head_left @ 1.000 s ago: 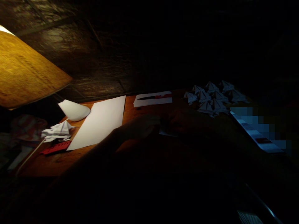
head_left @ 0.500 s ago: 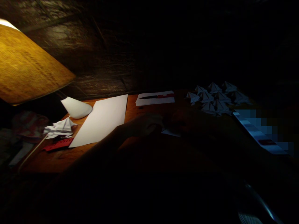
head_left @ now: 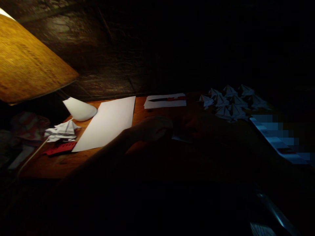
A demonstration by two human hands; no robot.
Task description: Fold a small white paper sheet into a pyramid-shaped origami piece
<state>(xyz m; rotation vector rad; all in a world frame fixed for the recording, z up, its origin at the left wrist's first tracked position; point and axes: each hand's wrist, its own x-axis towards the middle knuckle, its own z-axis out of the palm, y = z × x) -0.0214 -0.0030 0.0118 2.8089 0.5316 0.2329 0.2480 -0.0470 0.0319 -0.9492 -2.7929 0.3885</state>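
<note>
In deep shadow at the middle of the table, my left hand [head_left: 158, 128] is closed, its fingers curled. Just to the right of it, my right hand [head_left: 194, 126] is closed too, though barely visible. A small piece of white paper [head_left: 181, 138] shows between and below the hands, pinched by both; most of it is hidden by fingers and darkness. Behind the hands lies a stack of white paper [head_left: 154, 105], with a knife [head_left: 176, 98] that has a red handle and a dark blade resting on top.
Several folded paper shapes [head_left: 232, 101] cluster at the back right. A large white sheet [head_left: 108, 123] lies left of centre, beside a white lamp base [head_left: 80, 109], crumpled folded paper [head_left: 62, 131] and a red perforated object [head_left: 60, 148]. A yellow lampshade [head_left: 31, 62] overhangs the left.
The view has shifted slightly, so the things on the table sit a little higher. Both hands stay close together around the paper, with only small movement.
</note>
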